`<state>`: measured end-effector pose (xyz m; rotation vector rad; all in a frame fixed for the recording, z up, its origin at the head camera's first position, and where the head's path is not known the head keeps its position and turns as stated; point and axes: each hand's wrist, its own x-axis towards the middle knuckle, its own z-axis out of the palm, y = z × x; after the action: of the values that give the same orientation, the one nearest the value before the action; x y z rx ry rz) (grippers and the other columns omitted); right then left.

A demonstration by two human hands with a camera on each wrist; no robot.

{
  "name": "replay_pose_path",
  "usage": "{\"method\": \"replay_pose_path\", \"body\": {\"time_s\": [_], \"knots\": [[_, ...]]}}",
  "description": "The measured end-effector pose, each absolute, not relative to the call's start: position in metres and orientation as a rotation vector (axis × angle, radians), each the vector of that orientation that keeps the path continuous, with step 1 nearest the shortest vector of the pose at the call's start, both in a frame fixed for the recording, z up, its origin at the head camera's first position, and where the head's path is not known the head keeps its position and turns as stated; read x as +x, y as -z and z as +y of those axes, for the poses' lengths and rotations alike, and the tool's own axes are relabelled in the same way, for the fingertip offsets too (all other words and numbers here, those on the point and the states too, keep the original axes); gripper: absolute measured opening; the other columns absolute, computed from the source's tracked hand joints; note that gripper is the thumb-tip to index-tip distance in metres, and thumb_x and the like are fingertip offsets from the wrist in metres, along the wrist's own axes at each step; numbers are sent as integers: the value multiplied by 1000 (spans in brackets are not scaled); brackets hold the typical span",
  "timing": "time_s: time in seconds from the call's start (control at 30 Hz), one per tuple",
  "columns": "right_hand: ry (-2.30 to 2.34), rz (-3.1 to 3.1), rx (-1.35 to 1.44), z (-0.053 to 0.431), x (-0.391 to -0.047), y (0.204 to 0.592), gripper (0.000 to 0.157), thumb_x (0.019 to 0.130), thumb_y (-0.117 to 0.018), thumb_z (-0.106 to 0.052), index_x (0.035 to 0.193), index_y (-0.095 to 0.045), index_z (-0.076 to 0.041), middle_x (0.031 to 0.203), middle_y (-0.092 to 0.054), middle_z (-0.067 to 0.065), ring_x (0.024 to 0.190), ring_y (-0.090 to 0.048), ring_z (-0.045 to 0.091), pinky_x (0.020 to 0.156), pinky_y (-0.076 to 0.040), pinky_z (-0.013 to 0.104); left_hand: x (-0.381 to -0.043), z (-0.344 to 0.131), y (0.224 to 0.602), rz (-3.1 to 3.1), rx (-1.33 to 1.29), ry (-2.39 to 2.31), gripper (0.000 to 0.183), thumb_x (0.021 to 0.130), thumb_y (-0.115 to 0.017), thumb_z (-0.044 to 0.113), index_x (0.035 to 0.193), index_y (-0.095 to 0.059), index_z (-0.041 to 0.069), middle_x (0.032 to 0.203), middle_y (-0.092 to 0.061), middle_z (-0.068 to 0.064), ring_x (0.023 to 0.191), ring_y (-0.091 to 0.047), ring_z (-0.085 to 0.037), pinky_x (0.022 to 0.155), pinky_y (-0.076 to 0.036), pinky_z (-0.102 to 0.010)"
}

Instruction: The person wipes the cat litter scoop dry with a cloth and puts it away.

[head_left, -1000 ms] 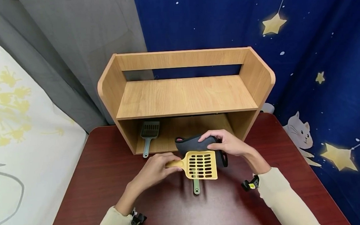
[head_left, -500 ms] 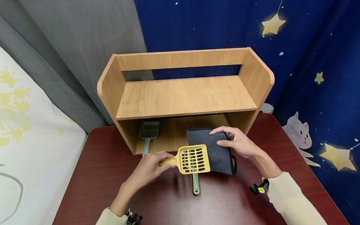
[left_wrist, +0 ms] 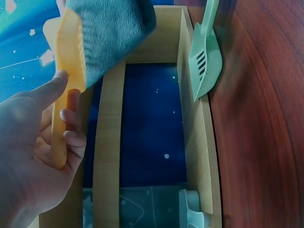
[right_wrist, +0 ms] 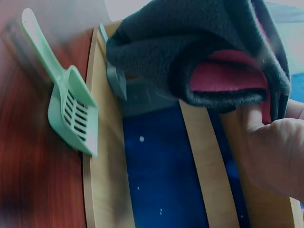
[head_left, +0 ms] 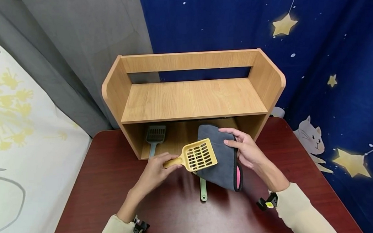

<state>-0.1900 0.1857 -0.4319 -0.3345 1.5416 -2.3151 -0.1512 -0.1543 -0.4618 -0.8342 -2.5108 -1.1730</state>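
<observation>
My left hand (head_left: 156, 171) pinches the handle of a yellow litter scoop (head_left: 199, 155), its slotted head pointing right and slightly up. A folded dark grey cloth (head_left: 222, 157) with black edging and a pink inner side is gripped at its right edge by my right hand (head_left: 247, 150). In the head view the scoop's head overlaps the cloth's left part. In the left wrist view the cloth (left_wrist: 111, 38) is right at the scoop's head. The cloth's pink inner side (right_wrist: 225, 76) shows in the right wrist view. Both things are held above the table.
A pale green litter scoop (right_wrist: 76, 114) lies at the shelf's front edge, its handle (head_left: 203, 190) on the red-brown table (head_left: 114, 192). A grey scoop (head_left: 156, 135) rests in the lower left of the wooden two-tier shelf (head_left: 192, 100). Curtains hang behind.
The cloth has been raised and spread from a bunched, lower position, showing more of its grey face. The yellow scoop has moved up and left, and its head has tilted upward.
</observation>
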Motion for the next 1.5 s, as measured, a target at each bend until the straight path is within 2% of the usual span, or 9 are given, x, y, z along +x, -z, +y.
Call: {"method": "replay_pose_path", "body": {"time_s": [0.17, 0.3, 0.53, 0.63, 0.8, 0.97, 1.17, 1.4, 1.5], "knots": [[2373, 1482, -261, 171, -188, 438, 39, 105, -54, 8, 138, -65, -10, 128, -71, 5, 107, -75, 20, 84, -62, 38, -149, -143, 464, -2462, -813, 1231, 31, 85, -89, 10, 113, -80, 2, 89, -71, 2, 76, -58, -7, 68, -50, -25], [2408, 1402, -158, 156, -188, 446, 39, 106, -47, 8, 133, -65, -13, 115, -76, 4, 96, -76, 15, 78, -62, 31, -150, -134, 465, -2424, -816, 1298, 30, 86, -89, 10, 113, -80, 1, 89, -70, 0, 75, -56, -8, 67, -50, -24], [2408, 1357, -134, 138, -188, 459, 56, 107, -31, 7, 162, -23, 9, 107, -75, 1, 97, -72, 9, 81, -60, 24, -153, -127, 463, -2387, -841, 1315, 29, 87, -88, 10, 113, -80, 2, 92, -73, -1, 78, -60, -9, 69, -52, -26], [2419, 1312, -157, 140, -189, 459, 51, 106, -34, 9, 157, -40, 3, 106, -76, 3, 93, -73, 10, 79, -60, 24, -153, -130, 463, -2389, -836, 1298, 29, 86, -88, 10, 113, -80, 2, 92, -73, -2, 78, -61, -10, 69, -53, -27], [2433, 1277, -205, 159, -191, 448, 42, 106, -44, 10, 128, -70, -15, 116, -76, 5, 98, -76, 17, 81, -62, 32, -153, -135, 465, -2403, -835, 1290, 30, 85, -88, 9, 113, -80, 2, 93, -74, -2, 78, -61, -10, 69, -53, -27], [2444, 1299, -237, 179, -193, 434, 39, 106, -50, 8, 134, -68, -14, 126, -72, 7, 108, -75, 21, 86, -62, 36, -153, -140, 467, -2430, -835, 1263, 30, 86, -88, 10, 114, -80, 2, 93, -74, -1, 78, -60, -9, 69, -52, -27], [2453, 1346, -265, 184, -193, 429, 38, 106, -53, 7, 135, -67, -12, 125, -72, 6, 106, -75, 19, 85, -62, 36, -153, -140, 469, -2435, -829, 1245, 30, 86, -88, 10, 114, -81, 1, 91, -73, -1, 76, -59, -8, 67, -51, -26], [2444, 1297, -202, 159, -193, 450, 41, 106, -44, 10, 129, -69, -14, 116, -76, 5, 99, -76, 18, 81, -62, 32, -155, -134, 470, -2375, -823, 1283, 31, 84, -89, 7, 113, -80, 0, 89, -73, -2, 76, -59, -8, 67, -51, -24], [2428, 1290, -142, 146, -192, 463, 44, 107, -38, 8, 139, -61, -11, 109, -77, 4, 95, -75, 13, 81, -61, 27, -156, -130, 470, -2371, -827, 1307, 31, 84, -89, 8, 113, -80, 0, 91, -74, -2, 77, -60, -9, 68, -52, -24]]}}
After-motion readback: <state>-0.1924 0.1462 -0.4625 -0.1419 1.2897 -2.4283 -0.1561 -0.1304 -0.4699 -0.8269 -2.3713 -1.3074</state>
